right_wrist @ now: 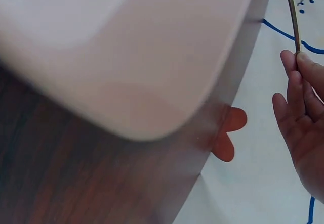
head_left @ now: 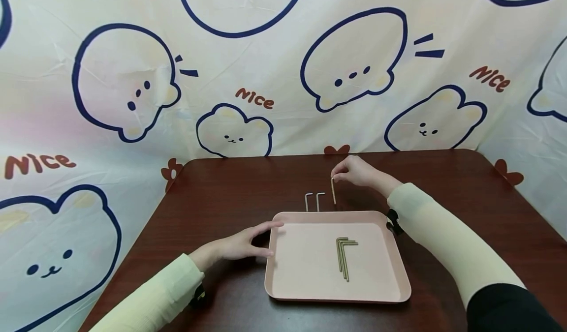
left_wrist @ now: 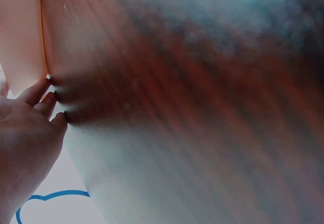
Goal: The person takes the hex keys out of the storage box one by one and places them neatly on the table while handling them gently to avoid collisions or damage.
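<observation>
Between thumb and fingertips, my right hand (head_left: 356, 172) pinches a brass-coloured hex key (head_left: 334, 192) by its upper end, the long arm hanging down behind the tray. The right wrist view shows the same key (right_wrist: 292, 16) sticking out from the fingertips. To its left, two silver hex keys (head_left: 317, 201) lie side by side at the tray's back rim. My left hand (head_left: 239, 243) rests at the left rim of the pink tray (head_left: 301, 295), fingers and thumb spread and touching the edge. Inside the tray lies a nested group of several brass-coloured hex keys (head_left: 343, 258).
The dark brown wooden table (head_left: 239, 184) carries everything. A cartoon-printed cloth (head_left: 283, 66) hangs behind it and along both sides. The tray's raised rim stands between me and the silver keys.
</observation>
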`<state>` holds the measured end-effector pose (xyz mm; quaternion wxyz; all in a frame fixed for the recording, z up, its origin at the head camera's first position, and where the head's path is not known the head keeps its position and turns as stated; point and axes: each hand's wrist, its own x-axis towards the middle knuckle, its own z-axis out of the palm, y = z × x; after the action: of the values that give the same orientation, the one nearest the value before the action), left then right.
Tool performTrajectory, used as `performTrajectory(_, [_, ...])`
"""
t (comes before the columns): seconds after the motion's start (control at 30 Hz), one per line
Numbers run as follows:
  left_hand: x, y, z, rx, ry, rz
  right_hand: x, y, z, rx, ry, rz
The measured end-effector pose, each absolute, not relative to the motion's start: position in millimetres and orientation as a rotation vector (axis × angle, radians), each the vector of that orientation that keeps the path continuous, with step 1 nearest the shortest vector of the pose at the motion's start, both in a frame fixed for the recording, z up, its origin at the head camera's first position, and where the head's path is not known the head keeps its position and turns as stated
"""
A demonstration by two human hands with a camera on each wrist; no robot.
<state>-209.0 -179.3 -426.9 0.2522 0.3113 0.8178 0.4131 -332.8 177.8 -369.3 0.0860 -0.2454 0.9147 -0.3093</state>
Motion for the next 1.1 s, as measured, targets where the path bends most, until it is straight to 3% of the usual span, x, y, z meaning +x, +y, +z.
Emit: performTrajectory(1.1, [-207.6,-178.8,-427.1,0.868,2.236,1.127,-336.8,181.2,-420.3,-0.756,2.709,-0.924])
